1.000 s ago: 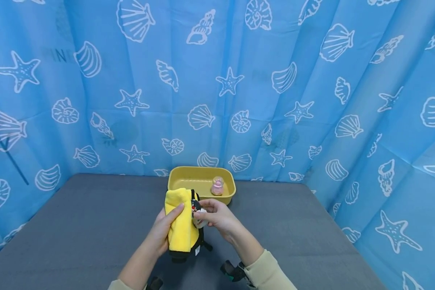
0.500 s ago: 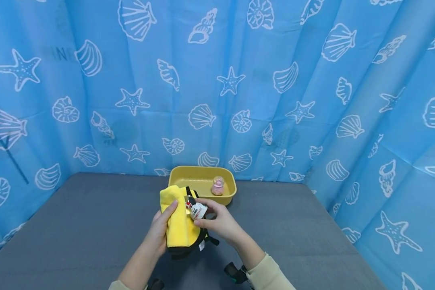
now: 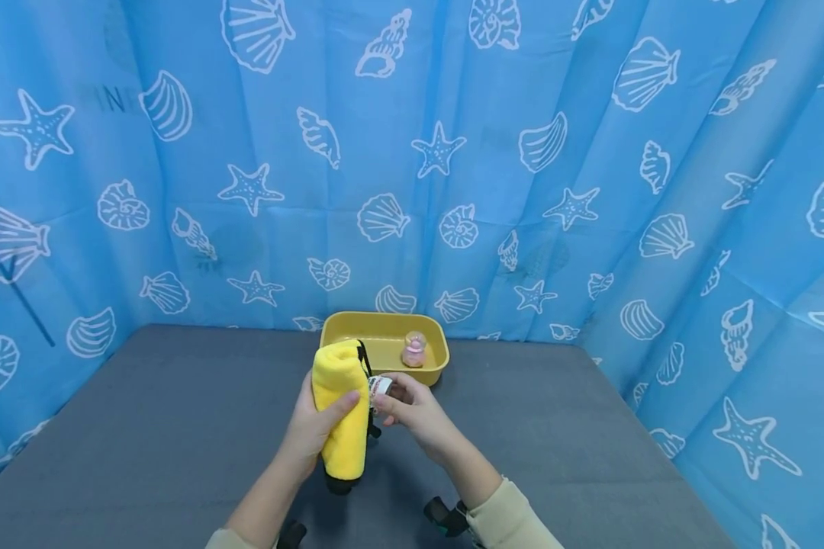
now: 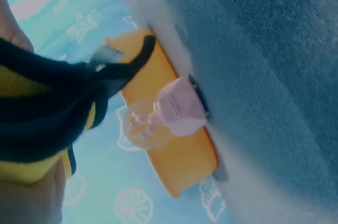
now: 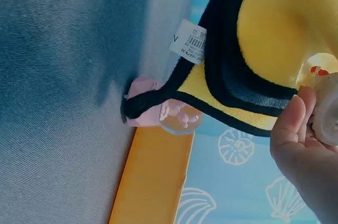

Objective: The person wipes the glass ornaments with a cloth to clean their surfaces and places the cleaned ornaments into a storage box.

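Observation:
My left hand (image 3: 311, 425) grips a folded yellow cloth with black edging (image 3: 341, 381), thumb across its front. Beside it, my right hand (image 3: 415, 412) holds a small snow globe (image 3: 379, 386) by its white printed base. In the right wrist view, the clear dome of that snow globe (image 5: 328, 110) lies against the fuzzy yellow cloth (image 5: 280, 34), and red bits show inside. A black loop (image 5: 150, 100) and a white tag (image 5: 189, 42) hang from the cloth. The cloth hides part of the globe in the head view.
At the back of the grey table (image 3: 199, 412) stands a yellow bin (image 3: 429, 376) with a pink snow globe (image 3: 414, 351) inside. The left wrist view shows a pink-based snow globe (image 4: 182, 106) in front of the bin; whether it is the same one, I cannot tell. Behind hangs a blue shell-print curtain (image 3: 412, 191).
The cloth has swung so its folded yellow front faces the head camera. The held snow globe has turned in my right hand, and its dome has gone behind the cloth's edge.

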`<act>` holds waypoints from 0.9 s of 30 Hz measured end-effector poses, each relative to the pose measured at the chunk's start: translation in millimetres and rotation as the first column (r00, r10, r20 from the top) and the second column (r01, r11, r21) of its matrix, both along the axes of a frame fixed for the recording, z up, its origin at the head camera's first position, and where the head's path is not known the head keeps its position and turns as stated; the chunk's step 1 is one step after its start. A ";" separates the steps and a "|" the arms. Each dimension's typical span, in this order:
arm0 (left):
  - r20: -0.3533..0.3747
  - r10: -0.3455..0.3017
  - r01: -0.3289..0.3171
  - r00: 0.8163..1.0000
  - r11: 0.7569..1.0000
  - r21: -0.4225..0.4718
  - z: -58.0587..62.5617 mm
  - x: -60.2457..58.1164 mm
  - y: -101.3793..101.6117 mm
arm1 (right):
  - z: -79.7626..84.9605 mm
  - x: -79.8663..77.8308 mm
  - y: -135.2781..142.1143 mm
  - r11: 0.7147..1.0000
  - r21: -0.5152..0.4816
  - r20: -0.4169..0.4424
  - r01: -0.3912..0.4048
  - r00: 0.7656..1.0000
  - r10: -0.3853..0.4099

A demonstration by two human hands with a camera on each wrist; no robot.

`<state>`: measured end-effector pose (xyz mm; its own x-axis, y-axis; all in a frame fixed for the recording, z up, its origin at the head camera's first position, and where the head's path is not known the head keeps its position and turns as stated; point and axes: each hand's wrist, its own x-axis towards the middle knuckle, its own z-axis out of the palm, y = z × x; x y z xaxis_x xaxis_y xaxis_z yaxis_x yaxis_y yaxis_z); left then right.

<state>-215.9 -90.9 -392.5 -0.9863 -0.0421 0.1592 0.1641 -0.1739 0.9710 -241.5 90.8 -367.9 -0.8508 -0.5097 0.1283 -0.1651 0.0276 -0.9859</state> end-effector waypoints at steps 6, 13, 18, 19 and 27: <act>-0.008 0.074 -0.075 0.997 0.997 -0.014 0.1 0.6 8.0 | -5.2 1.0 -2.3 0.998 -0.036 -0.011 -0.055 0.998 0.055; 0.047 0.185 -0.187 0.982 0.981 0.045 -0.7 1.0 12.1 | -7.5 3.5 -6.9 0.997 -0.062 0.051 -0.041 0.998 0.044; 0.111 0.176 -0.185 0.978 0.980 0.072 1.1 -0.3 5.7 | -6.1 3.8 -6.8 0.998 -0.059 0.088 -0.019 0.996 0.024; 0.120 0.164 -0.174 0.979 0.982 0.077 1.7 0.1 3.9 | -6.0 3.9 -6.4 0.998 -0.058 0.088 -0.022 0.996 0.027; 0.144 -0.003 -0.023 0.990 0.984 0.177 4.2 0.2 -3.0 | -2.9 5.0 -2.4 0.999 0.008 0.003 -0.042 0.999 0.042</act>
<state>-215.7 -93.9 -388.2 -0.9977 -0.0669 0.0056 0.0284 -0.3445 0.9383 -236.5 88.4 -370.8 -0.8292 -0.5456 0.1214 -0.1631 0.0285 -0.9862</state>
